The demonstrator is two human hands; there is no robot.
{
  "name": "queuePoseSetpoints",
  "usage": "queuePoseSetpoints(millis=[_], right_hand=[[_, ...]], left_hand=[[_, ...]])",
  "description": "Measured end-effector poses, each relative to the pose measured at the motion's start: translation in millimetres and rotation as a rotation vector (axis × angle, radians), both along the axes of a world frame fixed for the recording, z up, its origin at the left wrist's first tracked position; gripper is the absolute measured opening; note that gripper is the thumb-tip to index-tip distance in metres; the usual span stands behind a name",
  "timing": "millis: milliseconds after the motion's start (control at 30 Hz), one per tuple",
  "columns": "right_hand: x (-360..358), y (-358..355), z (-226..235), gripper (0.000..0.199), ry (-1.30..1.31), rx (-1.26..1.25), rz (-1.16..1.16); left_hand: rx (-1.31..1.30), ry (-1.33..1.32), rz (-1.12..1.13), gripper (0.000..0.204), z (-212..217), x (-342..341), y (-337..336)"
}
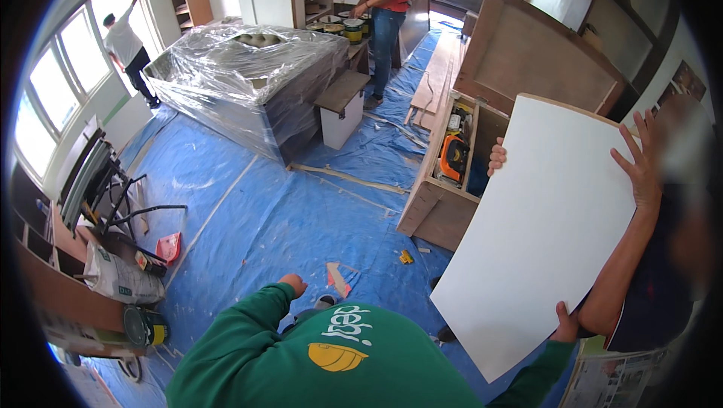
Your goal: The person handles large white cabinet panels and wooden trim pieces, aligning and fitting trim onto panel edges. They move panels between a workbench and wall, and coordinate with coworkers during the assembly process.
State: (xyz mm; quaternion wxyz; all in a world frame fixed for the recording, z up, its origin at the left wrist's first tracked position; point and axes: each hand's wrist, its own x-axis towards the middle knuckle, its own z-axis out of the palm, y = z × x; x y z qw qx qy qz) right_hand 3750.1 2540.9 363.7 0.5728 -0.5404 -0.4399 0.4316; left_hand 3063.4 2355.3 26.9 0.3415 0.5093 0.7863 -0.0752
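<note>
A large white panel (550, 220) stands tilted on the right, between me and a co-worker. My right hand (565, 323) grips its lower right edge, thumb on the white face and the other fingers hidden. Two hands of the co-worker are also on it: one curls round the left edge, the other lies spread against the upper right edge. In front of my green sweatshirt, my left hand (295, 284) is curled closed, with nothing visible in it, above the blue floor sheet (248, 235).
A wooden tool box (433, 208) holding an orange-and-black tool (453, 158) stands beside the panel. Plastic-wrapped furniture (218, 69) is ahead. On the left are a folding metal stand (113, 190), a white sack (120, 276) and a red dustpan (169, 248). Two people stand farther back.
</note>
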Motion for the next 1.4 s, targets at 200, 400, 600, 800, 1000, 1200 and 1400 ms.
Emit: queuePoseSetpoints(millis=[200,400,600,800,1000,1200,1400], right_hand=[[-0.7,2.5,-4.6,0.075,-0.101,-0.028,0.0],[-10.8,3.3,-4.0,0.073,-0.077,0.017,0.033],[1.4,2.7,-28.8,0.071,-0.083,-0.042,0.07],[-9.9,-7.7,-96.8,0.058,-0.061,-0.143,0.06],[-38.0,-13.5,-144.3,0.058,0.126,-0.171,0.013],[-52.0,6.4,-142.5,0.056,0.176,-0.068,0.045],[-55.3,20.0,-147.6,0.053,0.037,-0.127,0.107]], left_hand=[[-0.025,0.015,0.013,0.053,-10.2,9.2,-5.0],[-0.019,0.033,-0.009,0.053,-20.2,9.2,-9.7],[-0.027,0.029,-0.023,0.053,-23.3,11.2,-18.7],[-0.038,-0.002,0.061,0.054,-15.0,10.0,-17.3],[-0.031,0.009,0.037,0.053,7.3,7.9,-11.2],[-0.179,-0.088,0.096,0.046,34.8,10.0,8.7],[0.3,-0.328,0.041,0.031,72.4,59.5,32.6]])
